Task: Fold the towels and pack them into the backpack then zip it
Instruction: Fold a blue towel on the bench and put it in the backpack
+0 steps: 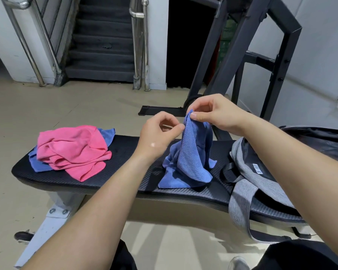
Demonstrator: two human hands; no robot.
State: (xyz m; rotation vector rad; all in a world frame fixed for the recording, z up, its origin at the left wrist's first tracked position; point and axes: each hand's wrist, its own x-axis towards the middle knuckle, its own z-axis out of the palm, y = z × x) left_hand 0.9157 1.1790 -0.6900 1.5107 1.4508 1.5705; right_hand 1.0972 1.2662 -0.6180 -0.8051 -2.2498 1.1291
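Note:
A blue towel [189,158] hangs in a bunch over the middle of the black bench [125,145], its lower end resting on the pad. My right hand [213,112] pinches its top corner. My left hand [160,133] pinches the towel's edge just below and to the left. A crumpled pink towel [72,151] lies on the bench's left end, on top of another blue towel [105,133]. A grey and black backpack [250,172] lies open at the bench's right end, partly hidden by my right forearm.
A black steel rack frame [261,45] stands behind the bench on the right. A staircase [103,39] with steel handrails rises at the back left. Beige floor surrounds the bench.

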